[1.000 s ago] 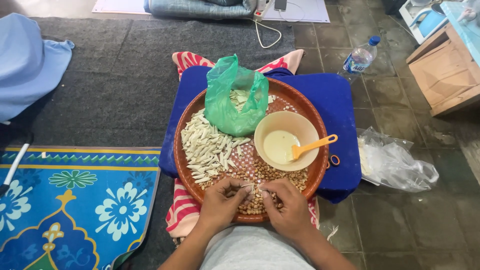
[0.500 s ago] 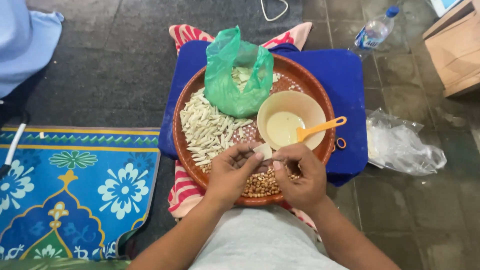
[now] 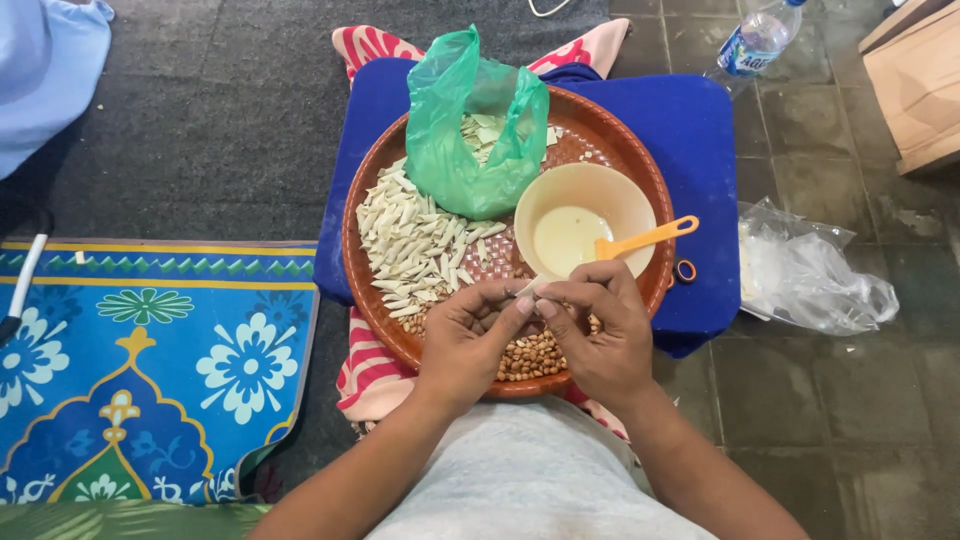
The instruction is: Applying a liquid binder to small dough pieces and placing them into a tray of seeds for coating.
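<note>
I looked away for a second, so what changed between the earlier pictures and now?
Both hands lifted off the brown peanuts toward the cream bowl; left hand and right hand now pinch a small pale wrapper piece together. Round woven tray, green plastic bag and orange spoon stayed put.

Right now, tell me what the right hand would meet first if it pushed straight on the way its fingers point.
The right hand points left, so it likely meets the left hand first; their fingertips already pinch one small pale piece.
</note>
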